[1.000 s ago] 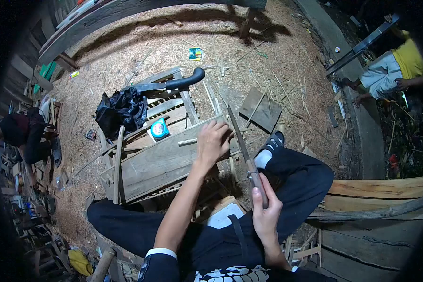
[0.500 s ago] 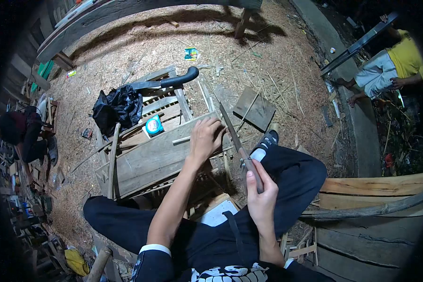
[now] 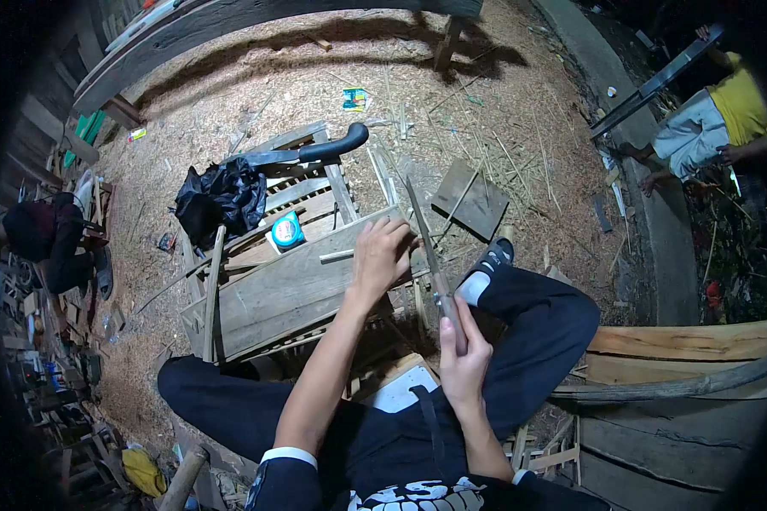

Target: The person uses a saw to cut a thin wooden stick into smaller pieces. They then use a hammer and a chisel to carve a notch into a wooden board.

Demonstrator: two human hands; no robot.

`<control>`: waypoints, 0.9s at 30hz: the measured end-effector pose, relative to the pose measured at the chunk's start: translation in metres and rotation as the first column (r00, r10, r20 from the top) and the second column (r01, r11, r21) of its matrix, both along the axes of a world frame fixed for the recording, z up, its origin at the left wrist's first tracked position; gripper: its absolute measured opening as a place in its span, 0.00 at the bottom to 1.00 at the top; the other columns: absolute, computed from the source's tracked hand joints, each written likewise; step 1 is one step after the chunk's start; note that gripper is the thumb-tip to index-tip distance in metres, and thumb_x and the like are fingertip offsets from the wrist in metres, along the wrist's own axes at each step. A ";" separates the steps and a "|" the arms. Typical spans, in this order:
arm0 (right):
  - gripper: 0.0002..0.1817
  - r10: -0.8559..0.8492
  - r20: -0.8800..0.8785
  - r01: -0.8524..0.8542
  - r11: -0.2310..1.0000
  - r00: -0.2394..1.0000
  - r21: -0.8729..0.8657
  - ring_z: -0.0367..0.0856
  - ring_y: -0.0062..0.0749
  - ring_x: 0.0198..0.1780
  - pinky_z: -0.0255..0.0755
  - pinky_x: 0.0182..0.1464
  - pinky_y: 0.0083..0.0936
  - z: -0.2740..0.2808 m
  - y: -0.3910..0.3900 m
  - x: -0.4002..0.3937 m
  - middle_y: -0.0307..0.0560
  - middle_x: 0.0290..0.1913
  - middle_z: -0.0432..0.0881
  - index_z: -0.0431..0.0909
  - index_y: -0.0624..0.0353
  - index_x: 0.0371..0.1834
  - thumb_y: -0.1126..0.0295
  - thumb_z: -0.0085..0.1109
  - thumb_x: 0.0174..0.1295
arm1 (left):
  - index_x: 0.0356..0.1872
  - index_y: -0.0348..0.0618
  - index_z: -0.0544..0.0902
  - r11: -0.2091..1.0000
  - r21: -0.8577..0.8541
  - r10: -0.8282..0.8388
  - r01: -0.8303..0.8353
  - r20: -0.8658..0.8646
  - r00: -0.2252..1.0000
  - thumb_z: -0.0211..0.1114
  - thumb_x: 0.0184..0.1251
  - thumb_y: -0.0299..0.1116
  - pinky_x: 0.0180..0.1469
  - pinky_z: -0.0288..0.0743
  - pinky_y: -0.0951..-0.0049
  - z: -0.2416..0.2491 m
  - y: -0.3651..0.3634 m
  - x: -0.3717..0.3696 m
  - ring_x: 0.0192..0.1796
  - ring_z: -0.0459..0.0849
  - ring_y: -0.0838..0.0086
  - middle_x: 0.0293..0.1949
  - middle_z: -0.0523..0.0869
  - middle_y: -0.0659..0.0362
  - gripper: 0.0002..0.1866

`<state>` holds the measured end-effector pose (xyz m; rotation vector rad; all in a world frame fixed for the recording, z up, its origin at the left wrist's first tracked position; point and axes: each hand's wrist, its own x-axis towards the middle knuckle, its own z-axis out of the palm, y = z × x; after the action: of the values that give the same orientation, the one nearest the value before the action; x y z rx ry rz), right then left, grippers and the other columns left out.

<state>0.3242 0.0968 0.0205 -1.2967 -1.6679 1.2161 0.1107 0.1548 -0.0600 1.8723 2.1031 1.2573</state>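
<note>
My right hand (image 3: pixel 464 362) grips the wooden handle of a long, narrow-bladed knife (image 3: pixel 424 230). Its blade points away from me, just right of my left hand (image 3: pixel 382 260). That hand lies over the right part of a wide wooden board (image 3: pixel 273 302), fingers curled down around a thin wooden strip (image 3: pixel 337 255) whose end sticks out to the left. Much of the strip is hidden under my fingers. Behind the board sit a blue tape measure (image 3: pixel 287 230) and a crumpled black plastic bag (image 3: pixel 222 203). A saw with a black handle (image 3: pixel 337 146) rests on the slatted wood.
A square wooden piece (image 3: pixel 470 200) lies beyond my right foot. A long bench (image 3: pixel 273 38) crosses the far side. Planks (image 3: pixel 682 366) stand at my right. One person in a yellow shirt (image 3: pixel 741 106) is at the right, another person (image 3: pixel 55 238) at the left. Shavings cover the ground.
The knife has swung a little more upright as my right hand shifted slightly left and toward me. My left hand stays on the strip. The whole view has shifted slightly.
</note>
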 end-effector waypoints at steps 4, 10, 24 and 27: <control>0.26 -0.033 0.086 0.023 0.994 0.996 0.108 0.90 0.39 0.60 0.80 0.62 0.35 -0.011 0.000 -0.007 0.66 0.60 0.89 0.77 0.72 0.72 0.66 0.61 0.78 | 0.41 0.41 0.87 1.000 0.004 -0.015 0.015 0.025 1.000 0.74 0.60 0.28 0.51 0.74 0.58 -0.001 0.002 -0.001 0.49 0.82 0.56 0.40 0.85 0.54 0.09; 0.26 0.001 0.039 -0.002 0.999 0.999 0.041 0.89 0.35 0.60 0.80 0.60 0.31 0.015 -0.013 0.011 0.68 0.60 0.88 0.76 0.74 0.72 0.68 0.62 0.77 | 0.38 0.41 0.86 1.000 0.006 0.025 -0.025 0.038 0.999 0.75 0.63 0.31 0.48 0.72 0.58 -0.002 0.003 0.000 0.46 0.83 0.56 0.40 0.85 0.55 0.08; 0.26 -0.015 0.102 0.002 0.992 0.995 0.130 0.89 0.39 0.60 0.81 0.59 0.34 0.006 -0.013 0.010 0.67 0.61 0.88 0.77 0.75 0.72 0.69 0.62 0.77 | 0.39 0.42 0.86 0.999 0.016 0.040 -0.041 0.023 0.999 0.75 0.62 0.29 0.50 0.74 0.58 -0.008 0.005 -0.001 0.47 0.83 0.55 0.41 0.86 0.55 0.08; 0.26 -0.026 -0.008 0.025 1.000 1.000 -0.013 0.90 0.43 0.61 0.80 0.61 0.34 0.019 -0.020 0.020 0.68 0.60 0.88 0.77 0.74 0.71 0.66 0.62 0.77 | 0.38 0.42 0.86 0.998 0.038 0.041 -0.041 0.001 0.999 0.75 0.60 0.28 0.50 0.75 0.58 -0.004 0.004 -0.002 0.47 0.84 0.55 0.40 0.86 0.55 0.07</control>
<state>0.3444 0.0764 0.0398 -1.3152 -1.6356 1.2174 0.1088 0.1586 -0.0637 1.8532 2.1432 1.3142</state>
